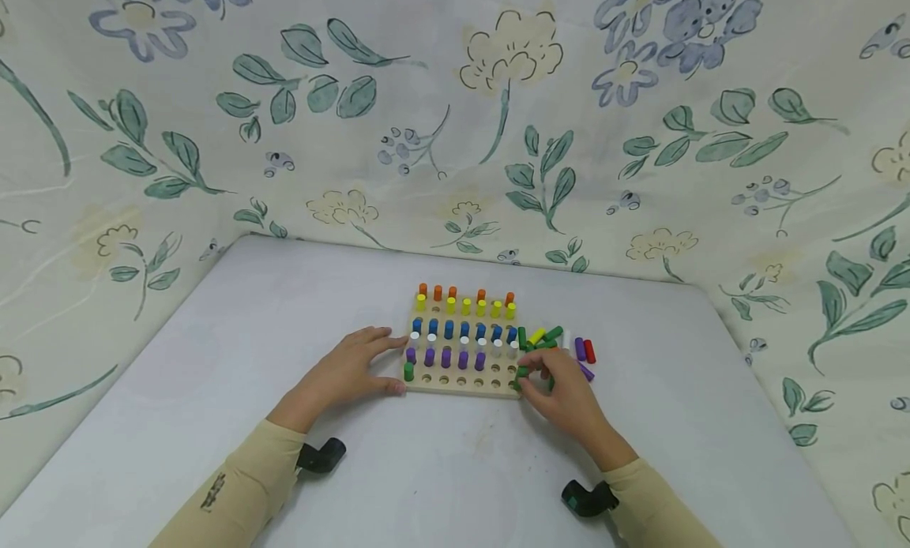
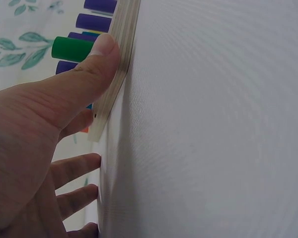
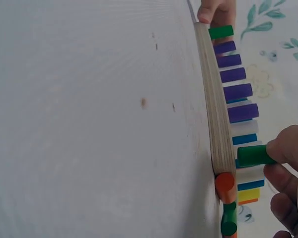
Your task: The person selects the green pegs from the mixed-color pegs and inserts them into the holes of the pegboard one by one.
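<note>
Pinching a green peg (image 3: 253, 155) between thumb and fingertips of right hand (image 1: 565, 386), at near right corner of wooden pegboard (image 1: 462, 386); cannot tell whether seated in a hole. Touching pegboard's left edge with left hand (image 1: 348, 370), with fingers spread and thumb against near left corner. Can see one standing green peg (image 1: 408, 372) at left end of near row, then, going farther, rows of purple pegs (image 1: 445, 359), white pegs (image 1: 464, 344), blue pegs (image 1: 449, 329), yellow pegs (image 1: 451, 305) and orange pegs (image 1: 452, 294). Can see loose pegs (image 1: 589, 351) in mixed colours right of pegboard, on white tabletop (image 1: 441, 469). Also showing floral cloth (image 1: 426, 169) at far side.
</note>
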{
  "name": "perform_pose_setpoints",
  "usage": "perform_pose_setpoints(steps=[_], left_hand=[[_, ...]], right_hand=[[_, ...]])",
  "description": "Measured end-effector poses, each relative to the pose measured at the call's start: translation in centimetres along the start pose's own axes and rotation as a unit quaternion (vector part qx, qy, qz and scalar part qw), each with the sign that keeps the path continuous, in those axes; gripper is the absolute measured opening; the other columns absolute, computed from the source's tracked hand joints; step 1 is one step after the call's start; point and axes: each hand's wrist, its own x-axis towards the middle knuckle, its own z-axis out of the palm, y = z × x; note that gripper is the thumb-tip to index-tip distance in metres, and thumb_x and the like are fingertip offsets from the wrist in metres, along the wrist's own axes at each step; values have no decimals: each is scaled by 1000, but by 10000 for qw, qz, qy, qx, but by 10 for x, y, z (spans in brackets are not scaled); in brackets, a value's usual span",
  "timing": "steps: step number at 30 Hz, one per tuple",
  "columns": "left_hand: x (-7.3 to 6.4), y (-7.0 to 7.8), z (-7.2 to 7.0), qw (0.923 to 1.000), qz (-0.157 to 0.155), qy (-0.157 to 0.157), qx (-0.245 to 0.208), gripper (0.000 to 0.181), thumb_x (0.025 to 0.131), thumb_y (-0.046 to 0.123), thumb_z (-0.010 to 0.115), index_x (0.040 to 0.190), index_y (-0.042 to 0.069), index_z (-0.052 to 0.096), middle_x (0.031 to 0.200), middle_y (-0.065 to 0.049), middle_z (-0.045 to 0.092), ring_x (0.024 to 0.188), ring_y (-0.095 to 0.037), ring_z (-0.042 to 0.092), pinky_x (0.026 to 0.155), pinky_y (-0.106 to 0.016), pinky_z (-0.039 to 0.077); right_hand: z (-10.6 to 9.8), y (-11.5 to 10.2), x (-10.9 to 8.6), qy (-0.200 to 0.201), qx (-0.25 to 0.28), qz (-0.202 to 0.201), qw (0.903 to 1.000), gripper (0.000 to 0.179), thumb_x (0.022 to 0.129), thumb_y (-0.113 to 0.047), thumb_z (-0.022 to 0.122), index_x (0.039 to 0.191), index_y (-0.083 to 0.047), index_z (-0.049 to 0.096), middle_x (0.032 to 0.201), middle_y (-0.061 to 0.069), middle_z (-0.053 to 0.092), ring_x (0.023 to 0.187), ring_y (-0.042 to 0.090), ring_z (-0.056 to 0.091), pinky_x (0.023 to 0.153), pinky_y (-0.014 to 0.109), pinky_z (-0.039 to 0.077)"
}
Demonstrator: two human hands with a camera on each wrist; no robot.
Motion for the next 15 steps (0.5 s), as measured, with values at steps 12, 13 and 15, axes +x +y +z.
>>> perform_pose_setpoints(steps=[12, 13, 15], left_hand=[[1, -1, 1, 10000, 6, 11, 0, 87, 81, 58, 78, 152, 17, 49, 159, -20, 37, 148, -46, 27, 117, -66, 27], [1, -1, 1, 10000, 10, 13, -2, 87, 81, 58, 78, 152, 17, 49, 159, -20, 37, 148, -46, 27, 118, -66, 27], [1, -1, 1, 10000, 16, 18, -1, 86, 82, 58, 78, 152, 17, 49, 159, -20, 37, 148, -46, 27, 118, -66, 27]], right_hand=[[9, -9, 5, -161, -50, 85, 9998, 27, 88, -13, 80, 111, -16, 68, 99, -7, 63, 87, 14, 54, 74, 27, 51], [9, -10, 5, -171, -31, 69, 9998, 27, 88, -12, 80, 111, -15, 68, 99, -7, 64, 88, 14, 54, 74, 27, 51], [11, -10, 5, -184, 3, 27, 9998, 26, 88, -12, 80, 111, -15, 67, 100, -7, 64, 88, 14, 54, 75, 28, 51]])
